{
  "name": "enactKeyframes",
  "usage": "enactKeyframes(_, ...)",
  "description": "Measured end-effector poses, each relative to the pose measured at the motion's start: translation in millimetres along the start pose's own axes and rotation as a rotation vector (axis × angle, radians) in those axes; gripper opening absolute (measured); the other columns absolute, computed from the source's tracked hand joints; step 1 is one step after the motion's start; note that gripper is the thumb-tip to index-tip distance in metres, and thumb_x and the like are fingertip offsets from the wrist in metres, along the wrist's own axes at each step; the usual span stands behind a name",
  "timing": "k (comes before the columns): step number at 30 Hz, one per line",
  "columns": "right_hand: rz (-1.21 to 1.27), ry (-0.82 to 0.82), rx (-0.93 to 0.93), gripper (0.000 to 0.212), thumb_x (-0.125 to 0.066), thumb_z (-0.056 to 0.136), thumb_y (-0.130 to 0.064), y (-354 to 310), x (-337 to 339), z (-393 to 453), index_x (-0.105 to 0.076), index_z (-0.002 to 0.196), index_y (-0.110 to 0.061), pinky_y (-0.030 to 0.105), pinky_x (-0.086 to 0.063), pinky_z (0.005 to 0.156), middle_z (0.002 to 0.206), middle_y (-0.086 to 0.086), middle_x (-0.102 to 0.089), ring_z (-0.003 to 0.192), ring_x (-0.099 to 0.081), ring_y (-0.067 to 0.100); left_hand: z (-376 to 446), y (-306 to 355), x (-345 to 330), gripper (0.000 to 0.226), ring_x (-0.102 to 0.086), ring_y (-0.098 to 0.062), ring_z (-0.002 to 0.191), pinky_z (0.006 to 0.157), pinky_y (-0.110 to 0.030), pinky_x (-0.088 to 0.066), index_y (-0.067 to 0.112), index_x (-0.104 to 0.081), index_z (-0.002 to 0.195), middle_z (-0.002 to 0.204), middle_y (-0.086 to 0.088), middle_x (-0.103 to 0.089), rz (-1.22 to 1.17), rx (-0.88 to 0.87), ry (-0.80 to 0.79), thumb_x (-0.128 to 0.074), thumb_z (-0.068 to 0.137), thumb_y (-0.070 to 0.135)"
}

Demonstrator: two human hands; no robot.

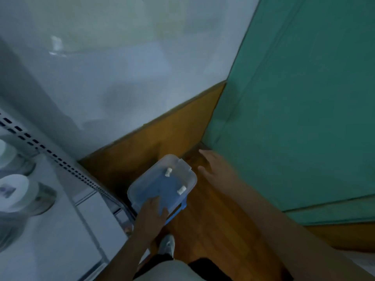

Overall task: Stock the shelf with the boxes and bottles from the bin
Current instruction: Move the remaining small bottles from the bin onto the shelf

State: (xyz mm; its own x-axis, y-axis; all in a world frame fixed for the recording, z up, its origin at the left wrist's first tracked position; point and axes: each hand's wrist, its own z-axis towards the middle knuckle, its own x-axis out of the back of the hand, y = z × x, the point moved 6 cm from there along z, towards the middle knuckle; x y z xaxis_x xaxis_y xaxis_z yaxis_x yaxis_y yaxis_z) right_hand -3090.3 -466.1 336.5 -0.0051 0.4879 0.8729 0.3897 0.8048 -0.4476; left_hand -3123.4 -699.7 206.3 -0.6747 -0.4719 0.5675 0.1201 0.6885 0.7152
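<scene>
A clear plastic bin (140,185) with a blue base stands on the wooden floor, low in the middle of the head view. Two small white bottles lie inside it, one (168,172) near the far side and one (181,190) near the right rim. My left hand (152,209) reaches into the bin's near end, fingers down over the blue bottom; whether it holds anything is hidden. My right hand (213,166) hovers beyond the bin's right side with fingers stretched out, touching nothing. The white shelf (50,209) is at the left.
Round white containers (15,191) sit on the shelf at the left edge. A perforated white shelf upright (67,165) runs diagonally beside the bin. A white wall stands behind, a green panel (304,98) fills the right. My shoe (167,245) is near the bin.
</scene>
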Motion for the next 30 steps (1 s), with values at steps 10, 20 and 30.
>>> enactKeyframes(10, -0.279, -0.442, 0.348, 0.054, -0.049, 0.098, -0.017, 52, -115, 132, -0.034, 0.150, -0.012, 0.035, -0.042, 0.102, 0.148, 0.009, -0.044, 0.128, -0.048, 0.026, 70, -50, -55, 0.083, -0.060, -0.034, 0.114, 0.095, -0.042, -0.049, 0.010, -0.060, 0.130, 0.127, -0.013, -0.060, -0.028, 0.320, 0.129, -0.030, 0.078, 0.066)
enactKeyframes(20, -0.696, -0.628, 0.763, 0.052, -0.039, 0.099, -0.008, 97, -283, 253, -0.033, 0.150, -0.008, 0.045, -0.048, 0.095, 0.144, 0.019, -0.045, 0.125, -0.051, 0.036, 190, -91, -136, 0.052, -0.057, -0.024, 0.119, 0.098, -0.039, -0.046, 0.018, -0.057, 0.132, 0.126, -0.007, -0.059, -0.096, 0.495, 0.066, -0.051, 0.091, 0.049)
enactKeyframes(30, -1.050, -0.699, 0.788, 0.055, -0.053, 0.097, -0.017, 135, -435, 292, -0.031, 0.146, -0.006, 0.039, -0.036, 0.108, 0.148, 0.019, -0.037, 0.132, -0.044, 0.032, 319, -152, -245, 0.056, -0.050, -0.029, 0.118, 0.094, -0.042, -0.047, 0.020, -0.045, 0.139, 0.126, -0.009, -0.048, 0.098, 0.486, -0.162, -0.064, 0.090, 0.037)
